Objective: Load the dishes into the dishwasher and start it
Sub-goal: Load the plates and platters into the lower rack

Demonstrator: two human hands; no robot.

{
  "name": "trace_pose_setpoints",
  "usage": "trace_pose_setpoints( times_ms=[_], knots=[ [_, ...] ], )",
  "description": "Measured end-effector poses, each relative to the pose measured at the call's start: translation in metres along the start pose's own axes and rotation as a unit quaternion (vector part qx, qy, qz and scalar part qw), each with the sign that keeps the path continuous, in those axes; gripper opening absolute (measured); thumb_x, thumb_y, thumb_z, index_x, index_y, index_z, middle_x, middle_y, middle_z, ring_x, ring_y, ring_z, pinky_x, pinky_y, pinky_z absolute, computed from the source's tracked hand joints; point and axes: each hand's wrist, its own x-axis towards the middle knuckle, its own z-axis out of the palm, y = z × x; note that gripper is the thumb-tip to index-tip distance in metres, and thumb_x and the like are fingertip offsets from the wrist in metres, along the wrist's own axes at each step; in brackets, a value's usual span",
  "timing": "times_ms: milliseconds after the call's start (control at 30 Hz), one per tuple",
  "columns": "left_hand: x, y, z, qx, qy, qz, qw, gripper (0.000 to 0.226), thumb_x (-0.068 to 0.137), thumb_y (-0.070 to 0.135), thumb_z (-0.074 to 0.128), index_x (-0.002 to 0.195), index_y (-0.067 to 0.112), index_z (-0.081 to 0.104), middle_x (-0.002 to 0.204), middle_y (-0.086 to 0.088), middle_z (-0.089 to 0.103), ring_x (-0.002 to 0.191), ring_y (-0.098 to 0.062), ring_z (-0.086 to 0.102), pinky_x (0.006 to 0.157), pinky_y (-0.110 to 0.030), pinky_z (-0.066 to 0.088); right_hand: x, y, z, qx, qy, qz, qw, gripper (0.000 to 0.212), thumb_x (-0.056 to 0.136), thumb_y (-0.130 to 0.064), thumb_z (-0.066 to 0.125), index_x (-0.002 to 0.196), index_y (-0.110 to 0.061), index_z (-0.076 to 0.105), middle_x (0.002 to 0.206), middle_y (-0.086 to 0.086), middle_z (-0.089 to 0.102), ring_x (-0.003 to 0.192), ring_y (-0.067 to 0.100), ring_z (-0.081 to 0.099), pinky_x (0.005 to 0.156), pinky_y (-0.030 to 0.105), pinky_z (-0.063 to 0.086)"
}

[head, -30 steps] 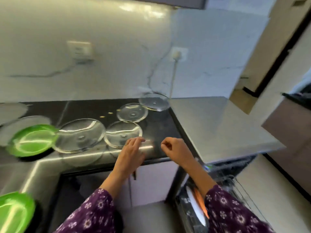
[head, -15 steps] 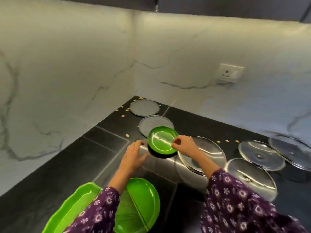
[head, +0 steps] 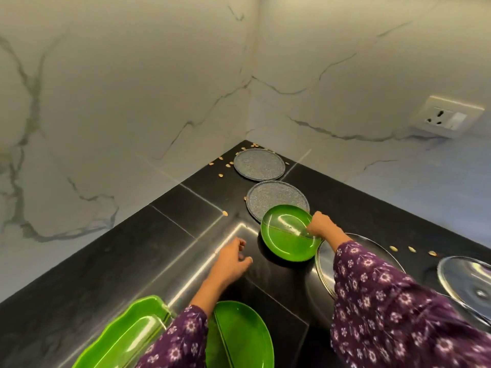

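A round green plate (head: 287, 235) sits tilted over the black counter (head: 164, 235), its far edge overlapping a grey textured plate (head: 276, 200). My right hand (head: 322, 227) pinches the green plate's right rim. Left of the plate, my left hand (head: 233, 258) hovers with loose, spread fingers and holds nothing. A second grey plate (head: 259, 164) lies further back in the corner. Under my right forearm lies a clear glass plate (head: 372, 248). The dishwasher is out of view.
Two more green dishes sit near the front edge: a scalloped tray (head: 127, 338) and a divided oval plate (head: 241, 338). Another glass plate (head: 467, 282) lies at the right. Seeds (head: 225, 213) are scattered on the counter. Marble walls meet at the corner; a wall socket (head: 446, 116) is at right.
My view swung left from the dishwasher side to the counter corner. My right hand reached the green plate and took its rim; the plate now tilts. My left hand dropped back slightly.
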Motion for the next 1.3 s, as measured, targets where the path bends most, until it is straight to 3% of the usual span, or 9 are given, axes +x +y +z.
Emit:
trace_pose_setpoints(
  times_ms=[233,300,467,633,700,833,1033,1200,1300],
  knots=[
    [0.04,0.012,0.027,-0.034,-0.096,-0.004,0.995,0.061,0.081,0.024,0.067,0.132,0.008,0.038,0.124,-0.007,0.055,0.092,-0.017,0.065,0.085,-0.03,0.052,0.019,0.0,0.017,0.004,0.014,-0.018,1.0,0.037,0.088,-0.01,0.054,0.121,0.005,0.049,0.126,0.021,0.055,0.116,0.035,0.054,0.09,0.035,0.045],
    [0.045,0.01,0.031,-0.088,-0.062,-0.029,0.994,0.06,0.077,0.026,0.069,0.127,0.009,0.042,0.116,-0.006,0.06,0.088,-0.015,0.064,0.082,-0.031,0.053,0.021,0.002,0.018,0.031,0.034,-0.038,0.998,0.027,0.087,-0.007,0.052,0.112,0.004,0.056,0.12,0.021,0.059,0.111,0.036,0.056,0.086,0.034,0.045],
    [0.037,0.013,0.026,-0.109,0.022,-0.028,0.993,0.05,0.085,0.01,0.064,0.129,0.008,0.042,0.098,-0.001,0.06,0.068,-0.003,0.058,0.056,-0.009,0.045,0.001,0.004,0.005,0.17,0.056,-0.107,0.978,0.022,0.083,-0.002,0.047,0.1,-0.003,0.061,0.106,0.019,0.063,0.096,0.03,0.058,0.071,0.029,0.042],
    [0.025,0.047,0.014,-0.107,0.12,0.048,0.986,0.051,0.085,0.016,0.064,0.132,0.012,0.043,0.115,-0.006,0.062,0.083,-0.011,0.064,0.076,-0.027,0.053,-0.036,0.022,-0.014,0.363,0.084,-0.144,0.917,0.012,0.087,-0.005,0.047,0.095,-0.012,0.052,0.086,0.006,0.056,0.078,0.021,0.054,0.064,0.031,0.045],
    [0.014,0.068,0.018,-0.119,0.131,0.074,0.981,0.048,0.087,0.016,0.063,0.131,0.012,0.044,0.111,-0.003,0.062,0.082,-0.008,0.063,0.071,-0.016,0.049,-0.054,0.044,-0.023,0.432,0.081,-0.137,0.888,0.008,0.089,-0.009,0.05,0.097,-0.009,0.052,0.091,0.011,0.057,0.083,0.025,0.057,0.074,0.042,0.05],
    [-0.022,0.113,0.054,-0.115,0.106,0.135,0.978,0.041,0.089,0.018,0.063,0.127,0.013,0.048,0.103,-0.003,0.063,0.081,-0.009,0.062,0.062,-0.007,0.046,-0.103,0.113,-0.03,0.525,0.118,-0.11,0.836,0.008,0.095,-0.018,0.05,0.092,-0.012,0.053,0.088,0.008,0.054,0.081,0.019,0.052,0.075,0.037,0.045],
    [-0.097,0.172,0.158,-0.079,0.019,0.22,0.972,0.045,0.09,0.034,0.059,0.125,0.01,0.046,0.113,-0.011,0.059,0.097,-0.027,0.061,0.083,-0.046,0.052,-0.208,0.255,-0.023,0.549,0.232,-0.023,0.803,0.012,0.095,-0.013,0.048,0.089,-0.017,0.058,0.084,0.002,0.059,0.078,0.015,0.053,0.074,0.032,0.043],
    [-0.203,0.228,0.264,-0.084,-0.078,0.319,0.941,0.04,0.094,0.034,0.051,0.125,0.009,0.048,0.111,0.0,0.053,0.096,-0.021,0.057,0.082,-0.037,0.049,-0.329,0.4,0.001,0.547,0.321,0.08,0.769,0.014,0.094,-0.01,0.049,0.098,-0.01,0.063,0.084,0.001,0.06,0.08,0.014,0.052,0.071,0.027,0.041],
    [-0.269,0.25,0.333,-0.078,-0.177,0.361,0.912,0.032,0.096,0.031,0.049,0.123,0.013,0.047,0.108,0.0,0.057,0.09,-0.018,0.058,0.075,-0.028,0.043,-0.405,0.483,0.026,0.523,0.359,0.154,0.758,0.017,0.091,-0.013,0.052,0.101,-0.005,0.063,0.09,0.01,0.063,0.084,0.022,0.056,0.079,0.035,0.046]
  ],
)
